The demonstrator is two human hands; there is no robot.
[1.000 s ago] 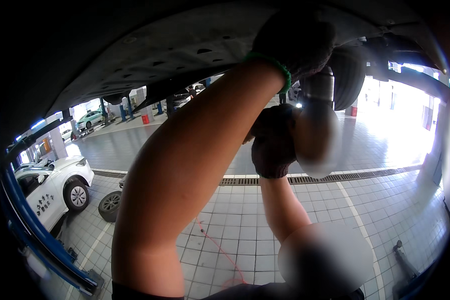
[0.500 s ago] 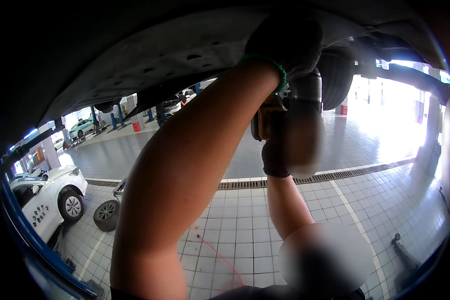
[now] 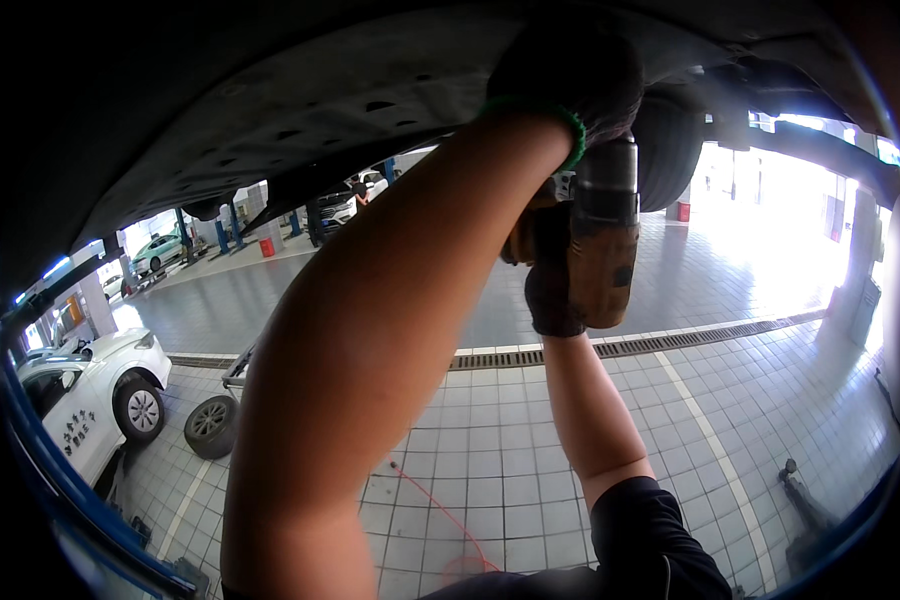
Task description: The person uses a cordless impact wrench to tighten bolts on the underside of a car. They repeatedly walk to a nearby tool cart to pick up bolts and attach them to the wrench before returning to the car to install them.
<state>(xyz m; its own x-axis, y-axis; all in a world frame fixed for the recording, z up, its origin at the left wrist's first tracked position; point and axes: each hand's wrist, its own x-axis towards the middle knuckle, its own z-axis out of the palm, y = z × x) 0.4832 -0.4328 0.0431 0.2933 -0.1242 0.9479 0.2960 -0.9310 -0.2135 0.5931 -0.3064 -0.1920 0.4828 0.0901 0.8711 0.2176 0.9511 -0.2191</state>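
My left hand (image 3: 565, 70), in a dark glove with a green cuff, reaches up to the dark underside of a raised car (image 3: 310, 110), at the upper end of a power tool (image 3: 602, 255). Its fingers are hidden in shadow. My right hand (image 3: 553, 295), also gloved in dark knit, is closed round the tool's handle below that. The tool stands upright, with a metal upper body and a worn yellow-brown lower housing. A tyre (image 3: 667, 160) is just behind it. My left forearm crosses the middle of the view and hides part of the tool.
A white car (image 3: 95, 380) and a loose wheel (image 3: 210, 425) are at left. A blue lift post (image 3: 40, 440), a drain grate (image 3: 650, 345), a red hose (image 3: 450, 515) and a lift arm (image 3: 805, 510) lie around me. A distant person (image 3: 360, 195) stands among other cars.
Both hands and the tool have shifted slightly left in the view, along with the background. The tool's yellow-brown housing now shows more clearly beside my right hand.
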